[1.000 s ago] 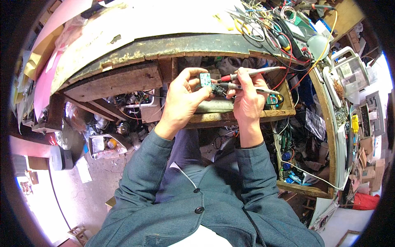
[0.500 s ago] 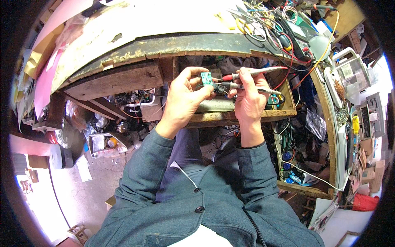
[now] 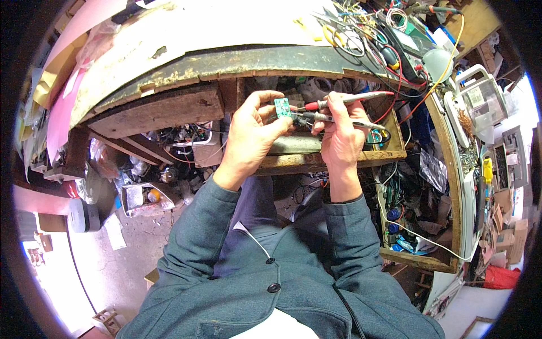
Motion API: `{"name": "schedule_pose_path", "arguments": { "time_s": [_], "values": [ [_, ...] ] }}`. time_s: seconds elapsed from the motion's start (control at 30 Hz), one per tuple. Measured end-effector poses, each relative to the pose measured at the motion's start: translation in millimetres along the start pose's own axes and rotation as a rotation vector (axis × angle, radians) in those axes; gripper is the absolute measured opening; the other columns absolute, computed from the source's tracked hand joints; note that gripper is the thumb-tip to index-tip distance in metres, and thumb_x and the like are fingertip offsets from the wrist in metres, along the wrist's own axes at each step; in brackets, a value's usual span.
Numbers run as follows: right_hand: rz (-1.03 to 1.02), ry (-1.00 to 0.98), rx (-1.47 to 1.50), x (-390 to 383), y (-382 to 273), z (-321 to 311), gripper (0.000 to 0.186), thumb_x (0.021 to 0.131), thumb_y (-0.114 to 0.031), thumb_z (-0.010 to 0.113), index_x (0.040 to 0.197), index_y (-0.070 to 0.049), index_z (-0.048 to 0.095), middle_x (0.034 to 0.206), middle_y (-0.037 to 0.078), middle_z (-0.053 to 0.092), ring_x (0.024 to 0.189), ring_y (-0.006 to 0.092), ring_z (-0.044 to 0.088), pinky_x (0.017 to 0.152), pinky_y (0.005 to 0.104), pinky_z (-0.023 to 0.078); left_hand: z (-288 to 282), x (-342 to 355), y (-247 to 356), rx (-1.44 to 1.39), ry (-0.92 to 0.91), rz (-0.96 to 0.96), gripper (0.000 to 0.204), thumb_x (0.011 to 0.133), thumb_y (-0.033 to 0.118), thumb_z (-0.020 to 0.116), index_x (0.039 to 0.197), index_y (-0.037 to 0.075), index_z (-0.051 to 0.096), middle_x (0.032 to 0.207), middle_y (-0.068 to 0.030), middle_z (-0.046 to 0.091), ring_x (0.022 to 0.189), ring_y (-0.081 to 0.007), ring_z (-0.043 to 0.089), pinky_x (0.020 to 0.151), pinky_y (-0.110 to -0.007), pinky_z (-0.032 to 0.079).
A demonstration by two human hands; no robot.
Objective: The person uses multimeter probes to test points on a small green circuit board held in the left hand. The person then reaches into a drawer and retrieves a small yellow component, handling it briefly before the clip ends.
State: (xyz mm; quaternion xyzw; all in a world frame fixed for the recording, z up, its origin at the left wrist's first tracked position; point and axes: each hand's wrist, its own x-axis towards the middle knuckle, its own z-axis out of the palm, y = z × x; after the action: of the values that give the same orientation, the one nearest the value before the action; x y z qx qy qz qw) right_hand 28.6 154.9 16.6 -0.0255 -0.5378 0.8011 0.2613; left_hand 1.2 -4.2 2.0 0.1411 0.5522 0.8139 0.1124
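A small green circuit board (image 3: 282, 106) is being pinched between the thumb and fingers of the left hand (image 3: 248, 138), in front of the open drawer (image 3: 339, 158) under the tabletop (image 3: 186, 34). Two test probes, one red-tipped (image 3: 344, 100) and one black (image 3: 333, 118), are being gripped together in the closed right hand (image 3: 339, 138), and their tips are being pressed against the right edge of the board. Both hands are being held close together, just short of touching, above the wooden front of the drawer.

The tabletop is being seen as a worn, pale, stained slab with a dark, chipped front edge (image 3: 226, 62). Its far right corner is being crowded by a tangle of coloured wires (image 3: 389, 34), with a yellow lead (image 3: 446, 62) curving down from it. To the right, a white plastic container (image 3: 480, 104) is being carried on a narrow side shelf (image 3: 451, 169), and more cables and small parts are being stored in the compartment below it (image 3: 412, 226).

Under the tabletop on the left, a dusty space is being filled with scrap parts and a small open box (image 3: 141, 198). The bare concrete floor (image 3: 107, 265) is being lit strongly at the lower left. A grey-blue buttoned jacket (image 3: 265, 282) is being worn by the person.
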Motion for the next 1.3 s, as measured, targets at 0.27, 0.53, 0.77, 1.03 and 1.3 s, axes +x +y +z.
{"name": "schedule_pose_path", "arguments": {
  "time_s": [0.27, 0.53, 0.77, 1.03, 1.3],
  "values": [
    [-0.004, -0.005, -0.02, -0.6, -1.3, 1.6, 0.015, 0.095, -0.017, 0.067, 0.098, -0.002, 0.063, 0.08, 0.013, 0.071, 0.063, 0.0142, 0.066, 0.046, 0.0237, 0.05, -1.2, -0.6, 0.8, 0.033, -0.017, -0.008, 0.042, 0.088, 0.002, 0.07, 0.127, -0.002, 0.053, 0.111, -0.0148, 0.07, 0.083, -0.0147, 0.069, 0.076, -0.027, 0.058],
    [0.012, -0.02, -0.019, 0.5, 0.2, -0.8, 0.016, 0.095, -0.017, 0.067, 0.098, -0.002, 0.064, 0.081, 0.012, 0.071, 0.061, 0.0133, 0.065, 0.047, 0.0232, 0.05, -2.6, 0.1, -1.6, 0.03, -0.04, -0.007, 0.041, 0.089, 0.002, 0.069, 0.127, -0.002, 0.054, 0.111, -0.015, 0.07, 0.082, -0.015, 0.069, 0.075, -0.028, 0.058],
    [0.022, -0.005, -0.03, -0.7, -0.4, 1.3, 0.015, 0.095, -0.016, 0.067, 0.098, -0.001, 0.064, 0.081, 0.012, 0.071, 0.064, 0.0148, 0.068, 0.047, 0.0231, 0.05, -0.8, -1.7, 1.9, 0.027, -0.039, -0.012, 0.037, 0.09, 0.002, 0.067, 0.125, -0.003, 0.054, 0.107, -0.0131, 0.07, 0.086, -0.0148, 0.068, 0.076, -0.027, 0.057],
    [0.027, -0.013, -0.028, -1.0, -2.4, 3.0, 0.015, 0.095, -0.016, 0.067, 0.098, -0.001, 0.064, 0.081, 0.013, 0.072, 0.063, 0.0146, 0.067, 0.048, 0.0233, 0.051, -1.7, -1.4, 0.4, 0.015, -0.048, -0.002, 0.042, 0.089, 0.002, 0.069, 0.127, -0.002, 0.053, 0.107, -0.0122, 0.069, 0.082, -0.0144, 0.068, 0.076, -0.028, 0.057],
    [0.026, -0.02, -0.032, -0.1, 0.7, -0.9, 0.014, 0.095, -0.015, 0.067, 0.098, -0.002, 0.064, 0.081, 0.011, 0.071, 0.063, 0.0144, 0.067, 0.047, 0.0234, 0.051, -2.9, -1.9, -0.2, -0.001, -0.059, -0.015, 0.036, 0.091, 0.002, 0.067, 0.124, -0.003, 0.054, 0.106, -0.0117, 0.069, 0.089, -0.0137, 0.067, 0.077, -0.027, 0.057]
  ]
}}
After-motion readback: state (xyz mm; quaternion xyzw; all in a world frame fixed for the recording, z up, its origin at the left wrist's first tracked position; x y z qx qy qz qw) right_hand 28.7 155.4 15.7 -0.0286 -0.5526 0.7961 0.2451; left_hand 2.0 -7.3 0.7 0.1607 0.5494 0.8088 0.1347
